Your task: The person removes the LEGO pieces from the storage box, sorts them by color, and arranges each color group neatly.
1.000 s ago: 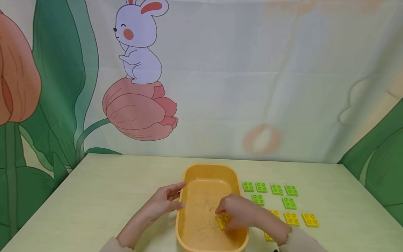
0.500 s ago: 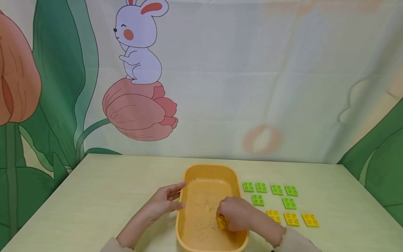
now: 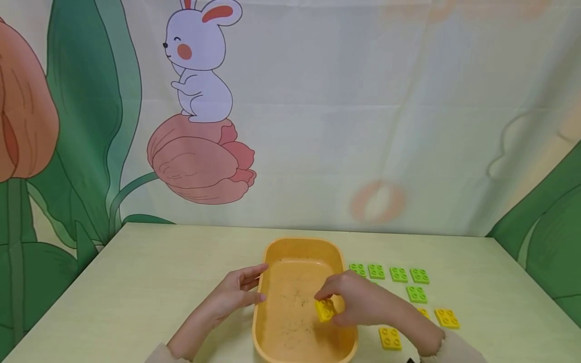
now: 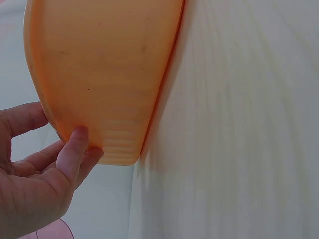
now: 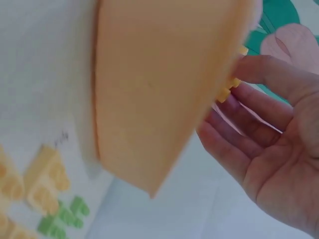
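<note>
A yellow toy brick (image 3: pixel 325 309) with studs is pinched between the thumb and fingers of my right hand (image 3: pixel 363 300), raised a little off the floor of the orange-yellow plastic bin (image 3: pixel 299 282). In the right wrist view, the bin wall hides part of the brick (image 5: pixel 223 94). My left hand (image 3: pixel 236 290) rests its thumb and fingertips against the bin's left side. In the left wrist view, the left hand's fingers (image 4: pixel 74 149) lie lightly on the bin's outer wall (image 4: pixel 104 74).
Right of the bin lie several flat green bricks (image 3: pixel 399 274) in rows. Nearer are yellow bricks (image 3: pixel 390 338), some hidden under my right forearm. The pale table (image 3: pixel 181 252) ends at a printed cloth backdrop (image 3: pixel 317 126).
My right hand has lifted the yellow brick up from the bin floor. A nearer yellow brick shows again beside the forearm. The left hand stays where it was.
</note>
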`<state>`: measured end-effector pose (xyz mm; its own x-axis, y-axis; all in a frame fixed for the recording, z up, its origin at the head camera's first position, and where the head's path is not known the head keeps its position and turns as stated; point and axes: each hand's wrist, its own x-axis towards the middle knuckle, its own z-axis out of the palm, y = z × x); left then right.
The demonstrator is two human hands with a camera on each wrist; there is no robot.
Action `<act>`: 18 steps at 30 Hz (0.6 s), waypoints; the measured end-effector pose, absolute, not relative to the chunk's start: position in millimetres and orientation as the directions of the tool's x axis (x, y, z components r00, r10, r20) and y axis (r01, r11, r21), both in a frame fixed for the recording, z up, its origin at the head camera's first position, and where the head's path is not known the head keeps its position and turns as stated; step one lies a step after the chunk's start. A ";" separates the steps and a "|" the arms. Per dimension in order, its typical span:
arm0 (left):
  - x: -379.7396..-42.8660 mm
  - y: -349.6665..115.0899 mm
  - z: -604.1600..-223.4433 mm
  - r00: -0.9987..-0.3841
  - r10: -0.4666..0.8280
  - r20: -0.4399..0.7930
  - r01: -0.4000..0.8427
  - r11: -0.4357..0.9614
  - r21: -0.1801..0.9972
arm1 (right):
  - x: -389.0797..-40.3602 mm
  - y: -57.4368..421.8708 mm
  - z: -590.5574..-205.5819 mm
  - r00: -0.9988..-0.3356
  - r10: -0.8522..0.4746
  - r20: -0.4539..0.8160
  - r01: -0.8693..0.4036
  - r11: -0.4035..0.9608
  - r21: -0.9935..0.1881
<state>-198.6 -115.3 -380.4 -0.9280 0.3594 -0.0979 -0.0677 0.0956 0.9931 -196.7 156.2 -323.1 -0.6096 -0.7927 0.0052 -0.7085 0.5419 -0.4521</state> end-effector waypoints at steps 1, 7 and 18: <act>-198.7 -115.4 -380.5 -0.928 0.359 -0.099 -0.069 0.097 0.993 | -196.0 160.1 -320.9 -0.613 -0.790 0.019 -0.706 0.536 -0.463; -198.3 -116.0 -380.4 -0.928 0.358 -0.100 -0.069 0.097 0.993 | -193.7 190.0 -312.7 -0.636 -0.767 0.085 -0.689 0.515 -0.510; -196.6 -116.0 -377.9 -0.932 0.349 -0.095 -0.061 0.106 0.993 | -188.9 255.0 -321.3 -0.761 -0.648 0.019 -0.538 0.614 -0.578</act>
